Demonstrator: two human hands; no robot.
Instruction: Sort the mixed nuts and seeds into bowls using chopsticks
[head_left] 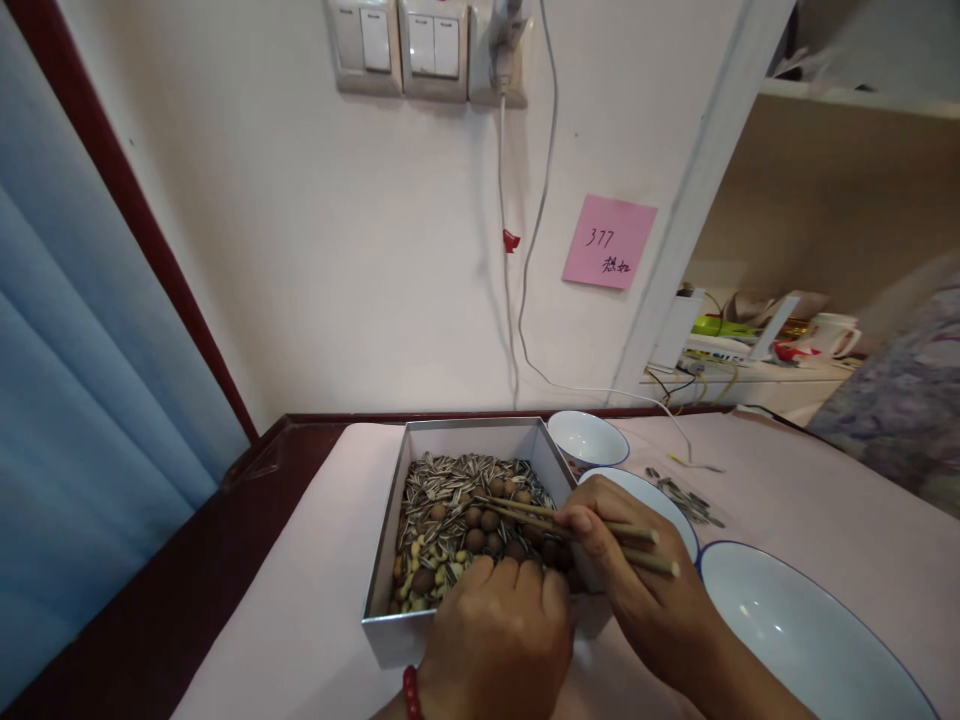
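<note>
— Where are the hands?

— Both at the near end of the grey box (pixel 390 520). The left hand (pixel 499 635) lies knuckles up, fingers curled over the near right corner and dipping into the mix; whether they pinch anything, I cannot tell. A red bead bracelet (pixel 409 693) sits at that wrist.

— And the other one?

— The right hand (pixel 637 590) comes in from the right over the box's right wall, fingers closed narrowly round a pair of chopsticks (pixel 555 520). The tips point left, down among the brown round nuts (pixel 484 525) in the middle of the box (striped sunflower seeds (pixel 450 475) fill the far part, pale kernels (pixel 412 585) the near left corner).

— How much room is there?

— Tight on the right. A white bowl (pixel 667 505) sits just beside the box, partly under the right hand, a small bowl (pixel 589 438) beyond it by the far right corner, and a large bowl (pixel 802 630) near right. A few loose seeds (pixel 686 497) lie farther right on the bench (pixel 315 600). To the left the pale cloth runs bare to its edge, then dark wood, then a blue curtain (pixel 90 400). The far edge meets the wall.
</note>
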